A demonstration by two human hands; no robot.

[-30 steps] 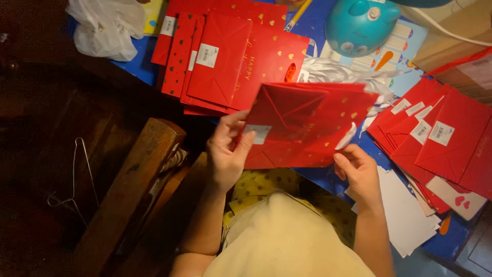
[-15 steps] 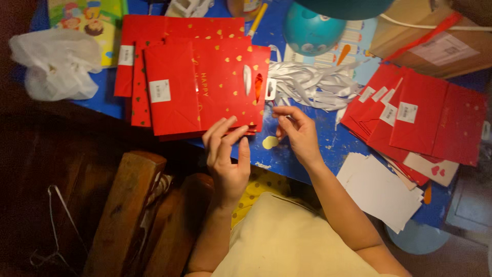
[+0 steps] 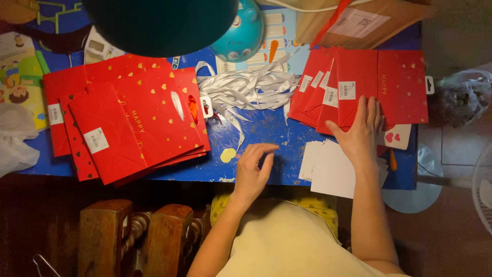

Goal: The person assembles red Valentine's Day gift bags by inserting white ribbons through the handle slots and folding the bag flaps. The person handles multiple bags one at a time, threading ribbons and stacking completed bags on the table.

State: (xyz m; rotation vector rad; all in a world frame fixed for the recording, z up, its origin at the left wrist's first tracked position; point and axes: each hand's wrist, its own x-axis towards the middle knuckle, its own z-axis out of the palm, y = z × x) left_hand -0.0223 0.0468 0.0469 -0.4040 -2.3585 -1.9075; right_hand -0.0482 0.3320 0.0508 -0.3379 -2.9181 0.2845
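Note:
My right hand point(image 3: 361, 132) lies flat with fingers spread on the lower edge of a stack of flat red paper gift bags point(image 3: 366, 84) at the right of the blue table point(image 3: 266, 136). My left hand point(image 3: 252, 166) rests on the table near its front edge, fingers loosely curled, holding nothing. It is beside a small yellow paper dot point(image 3: 227, 155). A second pile of red gift bags point(image 3: 128, 120) with gold hearts lies at the left. A heap of white ribbon point(image 3: 246, 90) sits between the two piles.
White cards point(image 3: 328, 166) lie by the front edge under my right forearm. A teal round object point(image 3: 240, 31) and a cardboard box point(image 3: 359, 18) stand at the back. A wooden chair point(image 3: 128, 236) is at lower left, a plastic bag point(image 3: 461, 97) at the right.
Both hands left the left pile of bags. My right hand moved right onto the right stack. My left hand drew back to the table's front edge.

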